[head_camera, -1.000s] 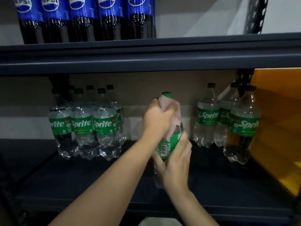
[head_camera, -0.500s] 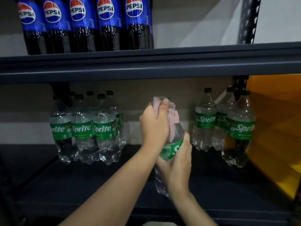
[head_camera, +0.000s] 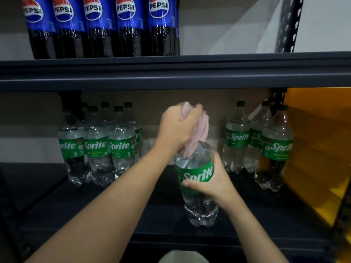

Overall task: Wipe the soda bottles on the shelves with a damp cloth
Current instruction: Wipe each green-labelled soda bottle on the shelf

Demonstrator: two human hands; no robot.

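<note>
Dark metal shelving unit [head_camera: 171, 73] seen from head height, two tiers in view. Upper shelf at 11 o'clock: five Pepsi bottles [head_camera: 131, 27] counted in the front row. Lower shelf [head_camera: 76, 205]: at 9 o'clock a cluster of Sprite bottles [head_camera: 96, 147], three labels plainly facing forward, a fourth label partly hidden and more green caps behind, perhaps six or seven in all, exact count unclear; at 3 o'clock three more Sprite bottles [head_camera: 237, 137]. Yellow panel [head_camera: 313, 149] at the far right edge.

Centre of view: one Sprite bottle in hand [head_camera: 195, 173], lifted clear of the lower shelf and tilted, well apart from both groups. Right hand [head_camera: 214, 183] curled round the green label from the 4 o'clock side. Left hand [head_camera: 178, 128] clenched on a pink cloth [head_camera: 195, 137], bunched over cap and neck.

Compared with a second ago: green cap, then peeking above the cloth, now fully covered; label turned from barcode side to the Sprite logo. Read as the bottle being rotated under the cloth, neck and cap wipe nearly done, body likely next, most bottles apparently not yet wiped.
</note>
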